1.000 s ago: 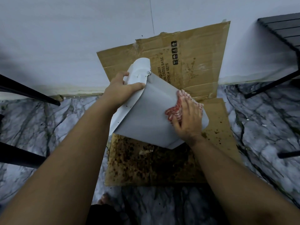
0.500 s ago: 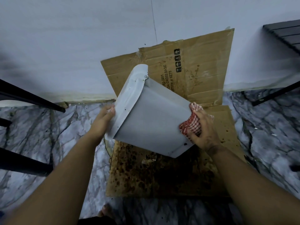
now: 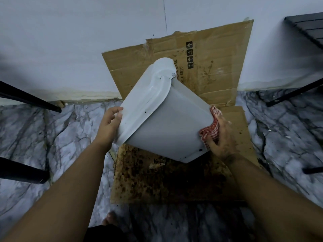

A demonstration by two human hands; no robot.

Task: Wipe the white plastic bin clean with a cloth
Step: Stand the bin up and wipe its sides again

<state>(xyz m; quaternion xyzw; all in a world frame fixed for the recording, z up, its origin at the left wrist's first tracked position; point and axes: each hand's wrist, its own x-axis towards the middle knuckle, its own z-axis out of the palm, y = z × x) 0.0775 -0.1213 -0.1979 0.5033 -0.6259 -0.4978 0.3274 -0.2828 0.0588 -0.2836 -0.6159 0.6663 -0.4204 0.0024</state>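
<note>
The white plastic bin [image 3: 167, 123] is tipped on its side above the cardboard, its rim pointing left and up and its base toward the lower right. My left hand [image 3: 109, 124] grips the rim at its lower left edge. A red-and-white checked cloth [image 3: 210, 130] is pressed against the bin's right side near the base. My right hand [image 3: 221, 137] holds that cloth, fingers curled over it. A few dark specks show on the bin's wall and rim.
Stained brown cardboard [image 3: 157, 182] lies on the marble floor [image 3: 52, 133] and a second sheet [image 3: 213, 67] leans on the white wall. Black furniture legs [image 3: 29, 98] stand at left, a dark chair [image 3: 307, 30] at right. A foot [image 3: 110, 218] shows at the bottom.
My left hand slid from the top of the rim down to its lower edge. My right hand carried the cloth from the bin's front face round to its right side near the base.
</note>
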